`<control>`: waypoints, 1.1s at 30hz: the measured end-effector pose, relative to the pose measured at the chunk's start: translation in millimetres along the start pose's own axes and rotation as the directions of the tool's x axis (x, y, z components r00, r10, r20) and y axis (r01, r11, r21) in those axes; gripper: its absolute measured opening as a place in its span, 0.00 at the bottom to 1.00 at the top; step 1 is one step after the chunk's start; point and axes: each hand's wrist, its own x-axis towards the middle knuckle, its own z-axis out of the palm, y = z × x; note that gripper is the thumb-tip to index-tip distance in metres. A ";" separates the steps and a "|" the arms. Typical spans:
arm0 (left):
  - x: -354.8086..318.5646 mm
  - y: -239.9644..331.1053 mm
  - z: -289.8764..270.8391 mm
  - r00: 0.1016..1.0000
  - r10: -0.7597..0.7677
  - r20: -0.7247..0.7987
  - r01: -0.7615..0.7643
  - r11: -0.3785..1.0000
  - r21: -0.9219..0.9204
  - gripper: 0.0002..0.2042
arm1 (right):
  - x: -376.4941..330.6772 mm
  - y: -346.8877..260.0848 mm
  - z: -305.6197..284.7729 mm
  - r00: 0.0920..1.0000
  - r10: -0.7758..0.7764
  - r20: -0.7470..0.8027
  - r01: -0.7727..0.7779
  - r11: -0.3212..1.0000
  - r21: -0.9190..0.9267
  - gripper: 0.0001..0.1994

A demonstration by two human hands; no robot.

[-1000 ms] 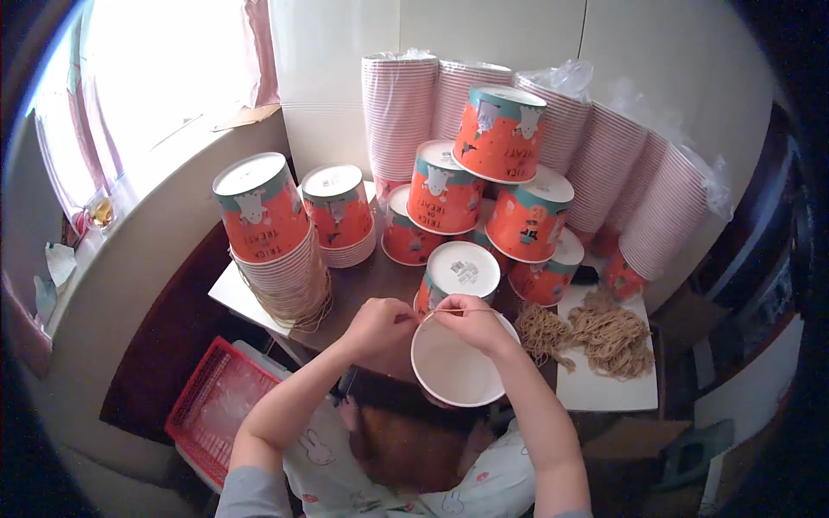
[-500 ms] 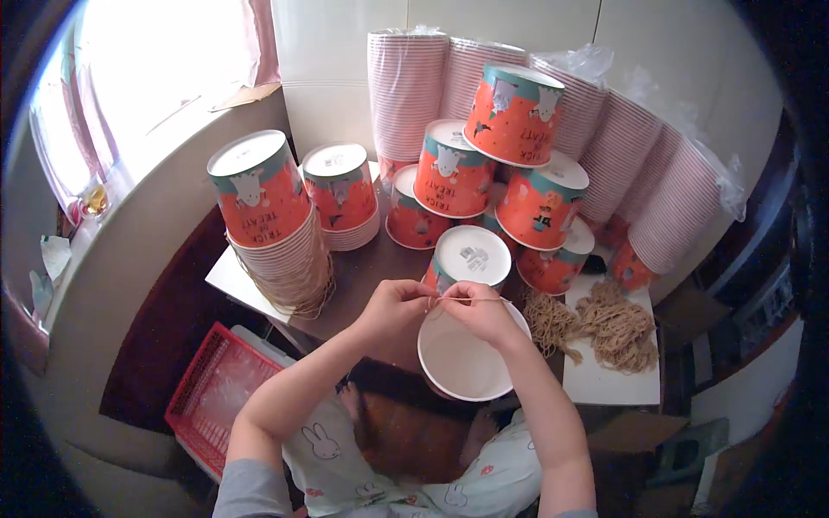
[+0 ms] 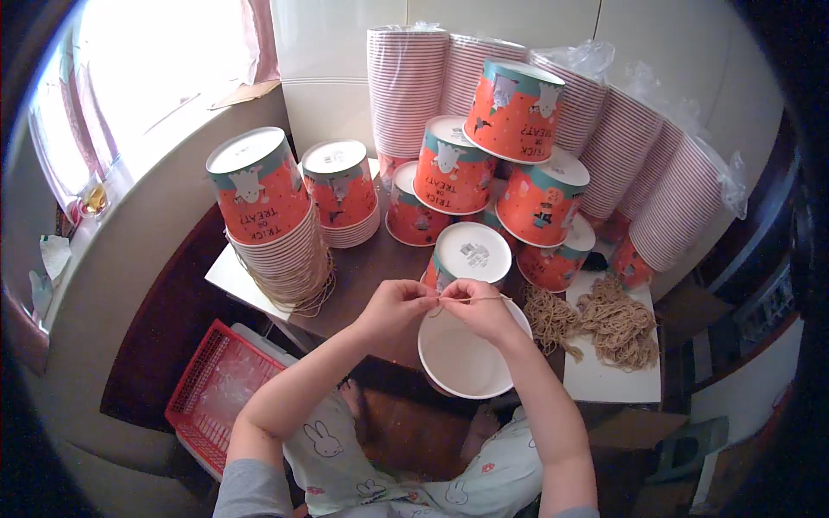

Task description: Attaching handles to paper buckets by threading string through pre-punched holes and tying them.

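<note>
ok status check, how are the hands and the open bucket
Left hand and right hand close together, pinching string. Open bucket below, white inside showing. Upturned bucket just beyond the hands.

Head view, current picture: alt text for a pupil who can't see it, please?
The person's left hand and right hand pinch thin string near the rim of an open bucket. Upturned orange buckets stand beyond; tan string bundles lie right.

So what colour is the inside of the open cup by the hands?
The open cup is white inside, best seen in the head view.
</note>
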 end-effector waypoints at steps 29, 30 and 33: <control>-0.6 -0.2 -10.4 0.940 -0.265 0.215 0.333 0.852 -0.404 0.08 | -9.4 -19.7 0.2 0.925 -0.380 -0.021 0.365 0.901 -0.232 0.07; -0.1 -1.1 -10.5 0.936 -0.269 0.228 0.344 0.836 -0.428 0.08 | -9.1 -19.0 0.2 0.911 -0.411 -0.034 0.393 0.890 -0.232 0.06; 0.2 -2.2 -10.1 0.934 -0.267 0.238 0.351 0.811 -0.467 0.08 | -9.8 -21.2 0.0 0.914 -0.405 -0.030 0.383 0.884 -0.267 0.06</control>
